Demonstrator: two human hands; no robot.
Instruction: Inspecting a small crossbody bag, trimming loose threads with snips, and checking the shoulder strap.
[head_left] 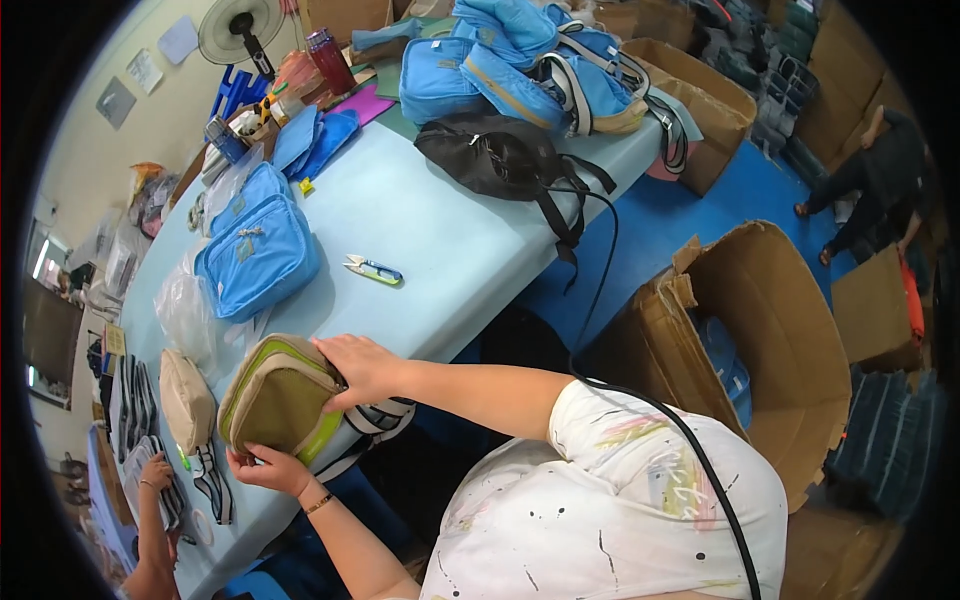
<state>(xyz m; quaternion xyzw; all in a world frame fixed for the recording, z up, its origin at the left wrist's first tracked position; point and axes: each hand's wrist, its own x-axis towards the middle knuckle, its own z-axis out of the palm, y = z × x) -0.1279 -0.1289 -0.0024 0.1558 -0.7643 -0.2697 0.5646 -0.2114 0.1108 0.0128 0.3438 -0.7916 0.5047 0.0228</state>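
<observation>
A small olive-khaki bag (285,400) with lime green trim is held up over the near edge of the table. My right hand (362,372) grips its right side, with the thumb across the front and the other fingers along the top edge. Below, my left hand (268,470) is closed on the bag's lower edge. A black-and-white striped strap (385,415) hangs at its right side. Just left lies a beige pouch (187,400) with a striped strap. Beyond the bag are a blue bag (260,258) and thread snips (374,270).
On the pale blue table (400,205) lie a black bag (490,155) and a pile of blue bags (500,70). An open carton (770,330) stands at right. Another person's hand (156,470) touches striped webbing at far left. A black cable (590,320) runs past my shoulder.
</observation>
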